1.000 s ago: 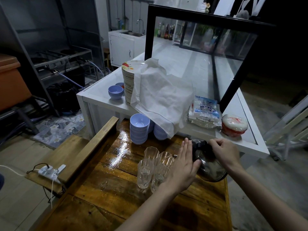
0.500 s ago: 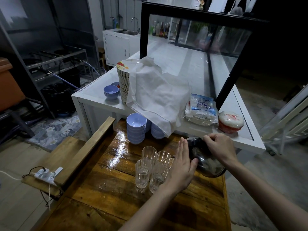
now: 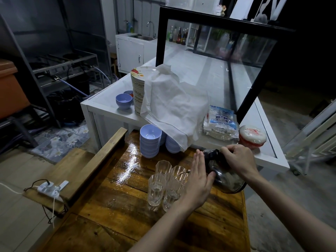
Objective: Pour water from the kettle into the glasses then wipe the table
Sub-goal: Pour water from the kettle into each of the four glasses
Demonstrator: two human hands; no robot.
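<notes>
Gripping the steel kettle [image 3: 227, 179] by its black top handle with the right hand [image 3: 238, 159], fingers curled tight round it. Bracing the rounded body with the left hand [image 3: 198, 180], flat and straight-fingered, palm against the metal. Tipped spout-first toward the glasses [image 3: 157, 186], clustered just past the left palm and touching one another.

Looks heavy with water, smooth and glossy, so probably slippery on the flank. Best carried from the handle and steadied from the side, as here. Hot or cold? Cannot tell.

Faceted clear tumblers, thin-walled, fragile, easy to knock over, with some water showing in the nearest two. Standing on a varnished plank table [image 3: 118, 215], wet and shining out beyond the left fingertips.

For the wiping, a soft white cloth [image 3: 174, 110] draped over a plate stack [image 3: 138, 91], well beyond both hands. Limp, light, easy to pinch anywhere. Stacked lilac bowls [image 3: 150, 140] just ahead of the left fingertips, hard and glossy.
</notes>
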